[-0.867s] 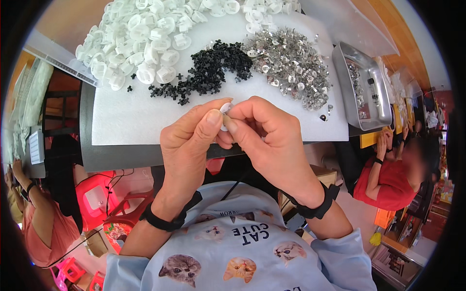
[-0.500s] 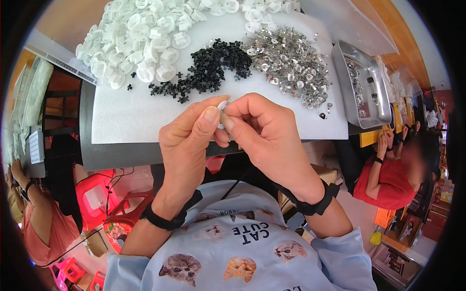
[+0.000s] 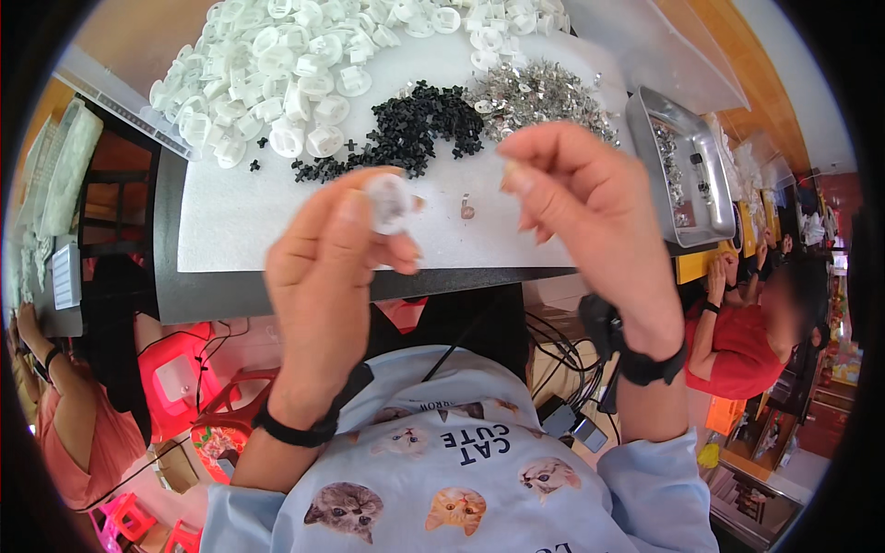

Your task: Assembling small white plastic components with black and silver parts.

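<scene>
A round white plastic piece (image 3: pixel 389 203), blurred, is pinched between the thumb and fingers of my left hand (image 3: pixel 323 249), above the front of the white mat (image 3: pixel 240 230). My right hand (image 3: pixel 590 203) hovers apart from it on the right, just in front of a heap of small silvery metal clips (image 3: pixel 535 97). Its thumb and forefinger are a little apart, with nothing visible between them, though motion smears the tips. Between the hands, a small metal clip (image 3: pixel 467 210) lies on the mat. Black cross-shaped pieces (image 3: pixel 419 129) form a heap behind my left hand.
Many white round plastic pieces (image 3: pixel 277 74) are piled at the back left. A metal tray (image 3: pixel 682 175) with clips and a few dark bits stands at the right. Cables (image 3: pixel 572 359) hang below the table. A person in red (image 3: pixel 747 341) sits at the right, another person (image 3: pixel 88 415) at the left.
My hands have parted. The right one has let go of the white piece and moved right and up; the left has shifted left with the piece, turning its round face into view.
</scene>
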### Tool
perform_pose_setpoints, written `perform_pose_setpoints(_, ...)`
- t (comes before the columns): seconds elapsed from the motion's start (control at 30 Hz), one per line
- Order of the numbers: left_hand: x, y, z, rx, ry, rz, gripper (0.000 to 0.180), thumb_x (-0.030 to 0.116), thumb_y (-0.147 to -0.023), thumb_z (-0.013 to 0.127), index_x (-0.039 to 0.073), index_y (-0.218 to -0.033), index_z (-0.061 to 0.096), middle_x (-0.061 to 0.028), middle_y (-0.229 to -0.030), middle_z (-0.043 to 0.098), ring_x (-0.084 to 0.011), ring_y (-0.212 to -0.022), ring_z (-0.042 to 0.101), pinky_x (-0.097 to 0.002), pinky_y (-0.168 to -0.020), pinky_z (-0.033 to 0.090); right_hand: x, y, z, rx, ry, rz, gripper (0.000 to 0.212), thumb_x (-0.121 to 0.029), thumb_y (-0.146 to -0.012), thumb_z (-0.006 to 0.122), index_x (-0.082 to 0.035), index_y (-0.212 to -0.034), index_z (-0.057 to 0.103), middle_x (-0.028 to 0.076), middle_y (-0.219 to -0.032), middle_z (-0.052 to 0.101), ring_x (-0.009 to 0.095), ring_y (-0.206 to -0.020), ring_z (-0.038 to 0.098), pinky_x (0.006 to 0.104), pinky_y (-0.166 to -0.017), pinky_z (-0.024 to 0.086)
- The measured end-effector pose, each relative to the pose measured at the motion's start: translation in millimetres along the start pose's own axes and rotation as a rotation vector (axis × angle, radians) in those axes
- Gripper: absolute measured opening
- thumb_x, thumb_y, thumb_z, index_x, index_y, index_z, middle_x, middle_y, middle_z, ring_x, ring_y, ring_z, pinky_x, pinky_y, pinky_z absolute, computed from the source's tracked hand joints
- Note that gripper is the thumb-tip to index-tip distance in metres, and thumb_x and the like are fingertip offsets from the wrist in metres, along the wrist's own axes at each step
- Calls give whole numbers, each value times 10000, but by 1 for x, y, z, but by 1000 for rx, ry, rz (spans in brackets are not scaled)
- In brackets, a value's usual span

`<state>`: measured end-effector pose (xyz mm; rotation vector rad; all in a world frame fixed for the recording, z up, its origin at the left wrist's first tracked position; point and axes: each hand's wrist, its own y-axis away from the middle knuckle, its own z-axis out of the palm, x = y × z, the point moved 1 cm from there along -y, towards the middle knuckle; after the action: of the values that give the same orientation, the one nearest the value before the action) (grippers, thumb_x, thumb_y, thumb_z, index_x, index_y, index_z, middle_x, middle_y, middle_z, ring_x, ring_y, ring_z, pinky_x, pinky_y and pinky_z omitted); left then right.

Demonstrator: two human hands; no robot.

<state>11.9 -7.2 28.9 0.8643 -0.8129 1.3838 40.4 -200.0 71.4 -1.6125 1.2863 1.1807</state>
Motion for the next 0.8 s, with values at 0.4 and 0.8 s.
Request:
perform_pose_setpoints(0.4, 29, -4, -37, 105, 89, 149, 343, 216, -987, 429, -66, -1131, 561, -201, -923, 655, -113, -626, 571, -227, -592, 476, -5, -45, 29, -329, 913, -346, 176, -30, -822, 506, -27, -979, 585, 134, -859, 541, 342, -779, 563, 406, -668, 459)
perform_pose_setpoints(0.8, 13, -10, -33, 64, 86, 60, 332, 212, -983, 447, -69, -1103, 576, -185, -903, 662, -123, -623, 586, -234, -571, 487, 5, -46, 21, -344, 940, -333, 151, -11, -815, 514, -37, -947, 581, 118, -863, 525, 326, -792, 566, 402, -656, 458)
